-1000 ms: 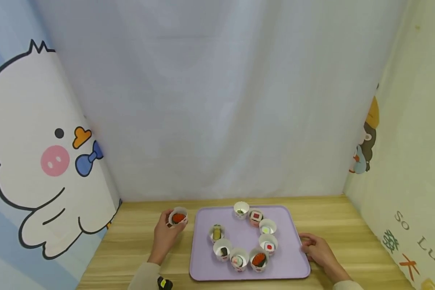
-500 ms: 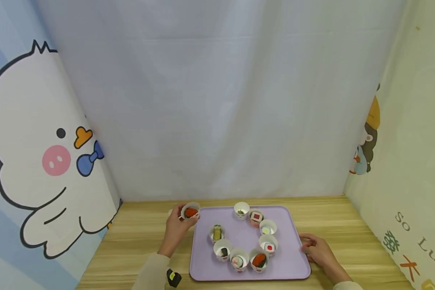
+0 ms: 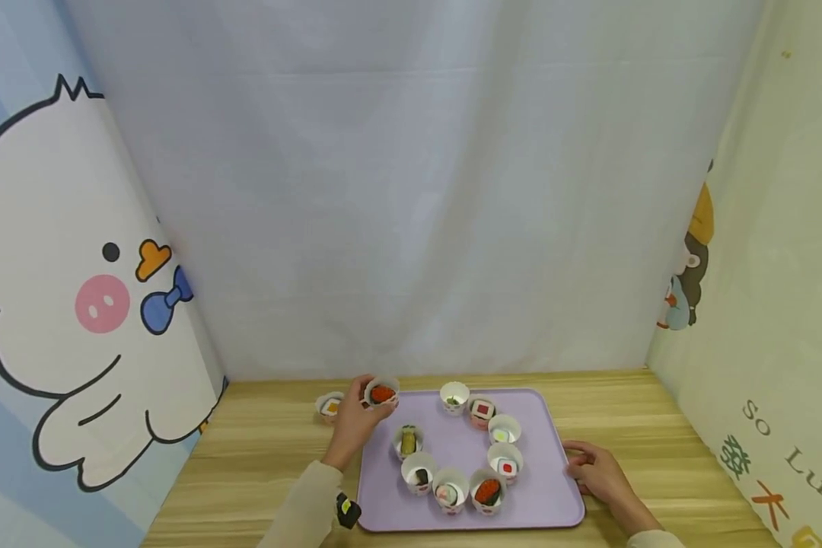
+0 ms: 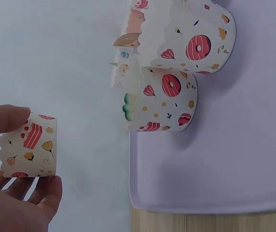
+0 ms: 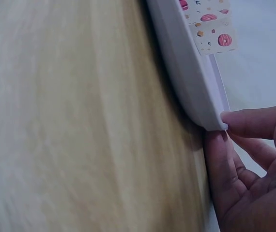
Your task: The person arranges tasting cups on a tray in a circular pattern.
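My left hand (image 3: 353, 426) grips a patterned paper baking cup (image 4: 29, 150), raised near the far left corner of the lilac tray (image 3: 537, 506). Inside that cup sits an orange-red roe sushi piece (image 3: 382, 394). At the tray's right edge, my right hand (image 3: 601, 473) pinches the rim between thumb and fingers, as the right wrist view shows. Several similar paper cups stand on the tray in a curve, among them a cup with another roe piece (image 3: 486, 492) in front and a cup with a yellowish piece (image 3: 408, 441) at the left.
Another paper cup with a yellow-topped piece (image 3: 329, 406) stands on the wooden table (image 3: 246, 464), left of the tray. A pale curtain (image 3: 411, 228) hangs behind the table. Printed cloths flank both sides.
My left hand has moved right and slightly away from me with the roe cup, from beside the tray to its far left corner. The cup behind it is now uncovered. My right hand stays put.
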